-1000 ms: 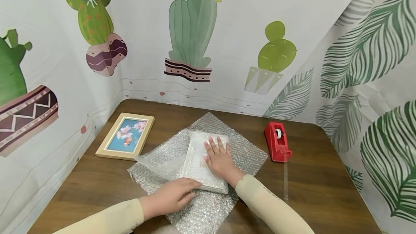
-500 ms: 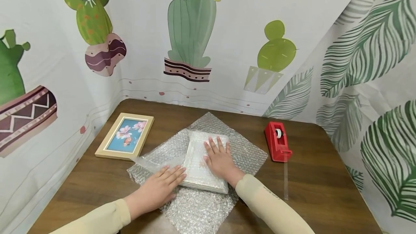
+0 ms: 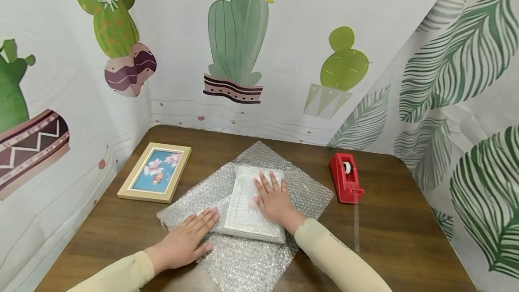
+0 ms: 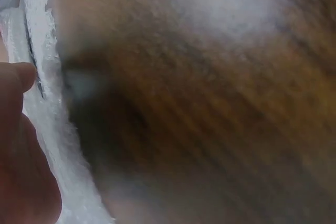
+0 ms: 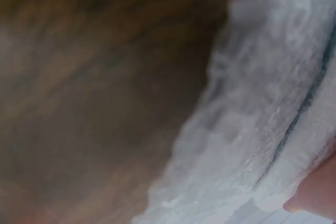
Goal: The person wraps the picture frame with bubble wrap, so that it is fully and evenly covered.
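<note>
A flat rectangular package point(image 3: 247, 206) wrapped in bubble wrap, with a frame-like border showing through, lies on a larger sheet of bubble wrap point(image 3: 247, 260) turned cornerwise on the table. My right hand point(image 3: 275, 198) rests on top of the package with its fingers spread. Left of the package, my left hand point(image 3: 184, 241) lies with straight fingers on the sheet's left flap. In the left wrist view the thumb point(image 4: 23, 77) shows beside the white wrap. A fingertip point(image 5: 315, 192) touches the wrapped edge in the right wrist view.
A wooden picture frame point(image 3: 156, 172) with a pink flower picture lies at the back left. To the right stands a red tape dispenser point(image 3: 346, 178), a strip of clear tape point(image 3: 357, 224) hanging from it over the brown table point(image 3: 405, 229). Patterned cloth point(image 3: 292, 57) walls the back.
My left hand has moved left from the package's lower edge onto the sheet's left flap, which now lies flatter. My right hand has stayed on the package.
</note>
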`<act>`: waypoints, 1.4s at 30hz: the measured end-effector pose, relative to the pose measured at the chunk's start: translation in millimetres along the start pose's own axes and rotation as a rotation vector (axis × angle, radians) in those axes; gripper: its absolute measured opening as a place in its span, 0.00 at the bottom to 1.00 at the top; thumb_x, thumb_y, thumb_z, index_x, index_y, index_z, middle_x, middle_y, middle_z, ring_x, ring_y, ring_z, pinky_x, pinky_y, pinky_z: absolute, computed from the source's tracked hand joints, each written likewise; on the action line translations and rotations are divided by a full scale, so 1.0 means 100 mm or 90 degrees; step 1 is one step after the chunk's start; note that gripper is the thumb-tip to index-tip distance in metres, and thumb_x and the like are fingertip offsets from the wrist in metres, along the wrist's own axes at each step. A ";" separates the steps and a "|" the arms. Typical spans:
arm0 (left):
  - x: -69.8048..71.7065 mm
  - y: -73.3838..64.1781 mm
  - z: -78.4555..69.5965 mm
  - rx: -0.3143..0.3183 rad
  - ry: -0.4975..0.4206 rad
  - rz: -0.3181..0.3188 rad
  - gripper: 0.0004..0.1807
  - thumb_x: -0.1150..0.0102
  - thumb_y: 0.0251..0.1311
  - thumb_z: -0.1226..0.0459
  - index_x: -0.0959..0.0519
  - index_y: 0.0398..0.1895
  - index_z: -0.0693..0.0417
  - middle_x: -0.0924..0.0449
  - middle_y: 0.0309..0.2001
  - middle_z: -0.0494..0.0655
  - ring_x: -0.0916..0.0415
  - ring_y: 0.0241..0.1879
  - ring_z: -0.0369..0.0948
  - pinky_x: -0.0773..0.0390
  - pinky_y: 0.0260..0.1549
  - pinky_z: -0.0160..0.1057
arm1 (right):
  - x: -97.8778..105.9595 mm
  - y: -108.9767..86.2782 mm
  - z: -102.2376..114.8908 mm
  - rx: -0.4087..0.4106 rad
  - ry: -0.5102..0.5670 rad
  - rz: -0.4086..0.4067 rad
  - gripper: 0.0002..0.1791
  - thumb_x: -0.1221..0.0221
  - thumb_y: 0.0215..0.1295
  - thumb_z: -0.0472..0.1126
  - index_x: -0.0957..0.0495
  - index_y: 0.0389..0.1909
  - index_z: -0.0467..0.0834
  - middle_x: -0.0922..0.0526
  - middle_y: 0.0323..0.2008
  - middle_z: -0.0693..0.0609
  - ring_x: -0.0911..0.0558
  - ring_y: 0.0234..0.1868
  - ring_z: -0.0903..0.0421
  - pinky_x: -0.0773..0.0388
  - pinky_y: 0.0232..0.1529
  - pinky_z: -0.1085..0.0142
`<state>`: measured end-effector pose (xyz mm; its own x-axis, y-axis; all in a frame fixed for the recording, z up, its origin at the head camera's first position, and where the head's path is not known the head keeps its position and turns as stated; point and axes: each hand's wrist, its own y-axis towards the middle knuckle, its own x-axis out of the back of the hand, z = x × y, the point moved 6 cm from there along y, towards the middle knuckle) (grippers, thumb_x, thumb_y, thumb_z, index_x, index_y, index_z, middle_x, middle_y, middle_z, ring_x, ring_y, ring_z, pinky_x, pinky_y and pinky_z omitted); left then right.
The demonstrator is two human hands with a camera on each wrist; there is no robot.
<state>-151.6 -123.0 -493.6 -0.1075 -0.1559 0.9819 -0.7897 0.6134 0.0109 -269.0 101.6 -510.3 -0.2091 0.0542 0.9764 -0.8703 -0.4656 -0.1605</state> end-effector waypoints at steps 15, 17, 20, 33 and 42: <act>0.04 0.04 0.16 -0.006 -0.266 0.030 0.33 0.52 0.77 0.53 0.39 0.78 0.59 0.40 0.78 0.62 0.42 0.77 0.61 0.51 0.81 0.52 | 0.00 -0.03 0.00 0.005 0.009 -0.008 0.33 0.64 0.83 0.55 0.52 0.83 0.49 0.56 0.85 0.47 0.60 0.85 0.39 0.61 0.81 0.34; 0.23 0.07 0.16 0.028 -0.288 -0.005 0.29 0.51 0.77 0.56 0.33 0.74 0.61 0.35 0.75 0.63 0.36 0.73 0.65 0.37 0.70 0.66 | -0.01 -0.03 0.00 0.004 0.008 -0.008 0.33 0.65 0.83 0.55 0.52 0.83 0.49 0.57 0.85 0.47 0.60 0.85 0.40 0.61 0.81 0.34; 0.53 0.05 0.18 0.109 -0.340 -0.100 0.23 0.49 0.75 0.61 0.25 0.68 0.59 0.25 0.69 0.61 0.26 0.67 0.62 0.26 0.64 0.63 | 0.00 -0.03 0.00 0.003 0.004 -0.011 0.33 0.65 0.83 0.56 0.52 0.83 0.49 0.57 0.85 0.47 0.61 0.85 0.40 0.61 0.81 0.34; 0.00 -0.14 0.11 0.261 -0.951 0.121 0.30 0.56 0.78 0.60 0.36 0.69 0.80 0.16 0.55 0.66 0.12 0.47 0.38 0.13 0.49 0.37 | 0.03 -0.03 0.02 0.000 0.010 -0.007 0.33 0.66 0.84 0.57 0.53 0.83 0.50 0.58 0.85 0.48 0.62 0.85 0.41 0.63 0.82 0.35; -0.25 -0.24 0.28 0.439 -1.060 0.103 0.26 0.50 0.77 0.58 0.31 0.64 0.74 0.10 0.43 0.46 0.11 0.41 0.36 0.13 0.42 0.31 | 0.03 -0.03 0.01 -0.001 0.005 -0.015 0.33 0.65 0.83 0.56 0.52 0.83 0.49 0.57 0.85 0.47 0.60 0.85 0.40 0.61 0.82 0.35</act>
<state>-147.2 -155.5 -523.3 -0.2854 -0.9289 -0.2360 -0.7465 0.3699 -0.5531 -266.4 102.1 -506.4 -0.1920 0.0717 0.9788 -0.8756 -0.4630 -0.1379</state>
